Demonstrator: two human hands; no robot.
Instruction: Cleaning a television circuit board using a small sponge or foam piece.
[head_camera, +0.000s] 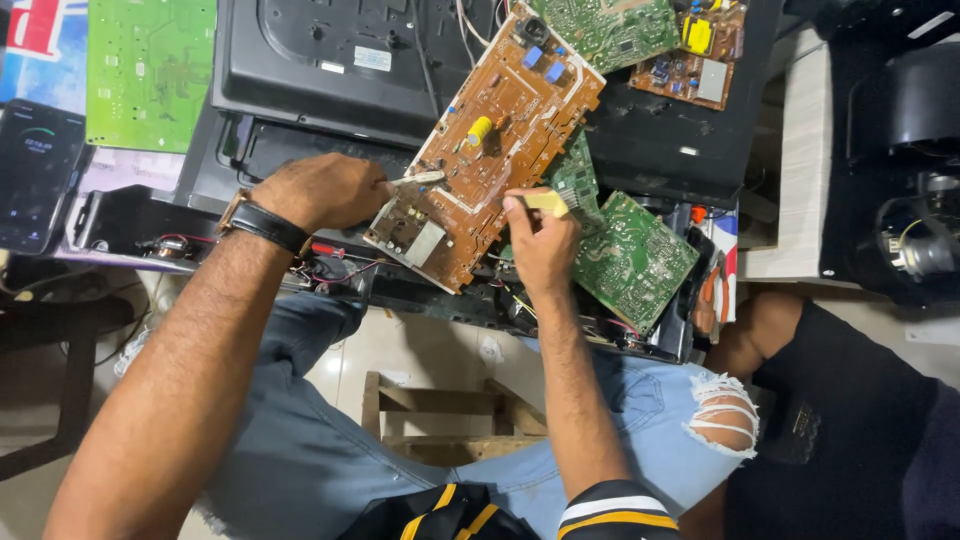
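Between fingers of left hand (320, 190): thin pale tool (418, 178), pinched shut, tip on brown circuit board (490, 150), likely for prying or scraping. Right hand (540, 245) fingers closed on small yellowish block (548, 203), just beside board's lower edge, probably steadying. Board lies tilted across black casing (340, 70). Green board (630, 258) close right. Phone (35, 170) far left. Open room only below, over knees.

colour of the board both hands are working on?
Brown, with pale traces; the circuit board lies between the left hand and right hand. The head view shows it.
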